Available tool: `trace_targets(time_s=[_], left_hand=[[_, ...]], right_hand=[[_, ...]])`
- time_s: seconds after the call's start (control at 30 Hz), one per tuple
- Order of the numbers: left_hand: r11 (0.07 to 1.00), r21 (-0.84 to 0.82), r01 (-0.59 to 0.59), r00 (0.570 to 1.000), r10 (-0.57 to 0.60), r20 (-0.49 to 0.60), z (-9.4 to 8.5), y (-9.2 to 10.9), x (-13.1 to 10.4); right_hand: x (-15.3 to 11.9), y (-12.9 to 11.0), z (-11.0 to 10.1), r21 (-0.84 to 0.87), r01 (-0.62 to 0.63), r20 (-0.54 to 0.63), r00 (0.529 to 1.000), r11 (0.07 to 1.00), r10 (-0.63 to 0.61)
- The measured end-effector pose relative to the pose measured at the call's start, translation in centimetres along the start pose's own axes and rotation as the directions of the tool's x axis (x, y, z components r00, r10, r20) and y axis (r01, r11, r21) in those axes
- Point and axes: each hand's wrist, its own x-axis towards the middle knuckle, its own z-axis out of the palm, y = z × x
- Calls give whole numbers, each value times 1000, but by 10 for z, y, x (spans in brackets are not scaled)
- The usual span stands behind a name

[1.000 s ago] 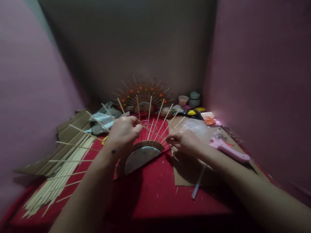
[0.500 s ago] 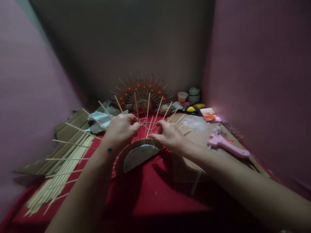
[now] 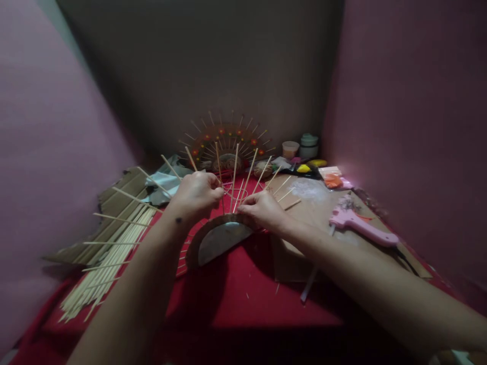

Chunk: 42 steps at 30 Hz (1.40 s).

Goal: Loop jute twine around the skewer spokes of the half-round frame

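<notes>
A half-round piece (image 3: 224, 242) with a pale flat middle and a brown rim sits on the red cloth, with thin wooden sticks (image 3: 249, 173) fanning out from its curved edge. My left hand (image 3: 196, 195) is above the rim's left part, fingers curled in and pinched beside an upright stick. Low by the rim, at the base of several sticks, my right hand (image 3: 264, 210) has thumb and fingertips pressed together. What either pinch holds is too small to make out. Thin pinkish cord (image 3: 233, 190) lies loosely behind the sticks.
A pink glue gun (image 3: 361, 227) rests on a cardboard sheet (image 3: 294, 261) at right. Loose sticks (image 3: 110, 268) and corrugated cardboard (image 3: 114, 203) lie at left. Behind stand a finished stick fan with flowers (image 3: 232, 133), a cup (image 3: 290, 149) and a lidded jar (image 3: 309, 146).
The view has shifted slightly, moving the scene to the right and a little up. My right hand's thumb and fingers have come together; my left hand stays pinched by the stick.
</notes>
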Motion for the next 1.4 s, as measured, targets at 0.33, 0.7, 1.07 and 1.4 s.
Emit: trace_targets(time_s=[0.33,0.7,1.07,1.4], left_hand=[[961,-278,2,991,35,130,-6,-7,-3],[929,-291,-228,907,93,-411,-3,-3,-29],[918,396,5,962,104,-254,46,-3,-25],[930,292,-222,890,316,-330,94,-3,-56]], right_hand=[[-7,-3,-8,169,-18,29,999,985,14],[-3,5,-9,198,-9,89,996,980,-9],[1,8,-6,225,34,59,997,974,-49],[-2,4,-7,308,-31,76,997,951,8]])
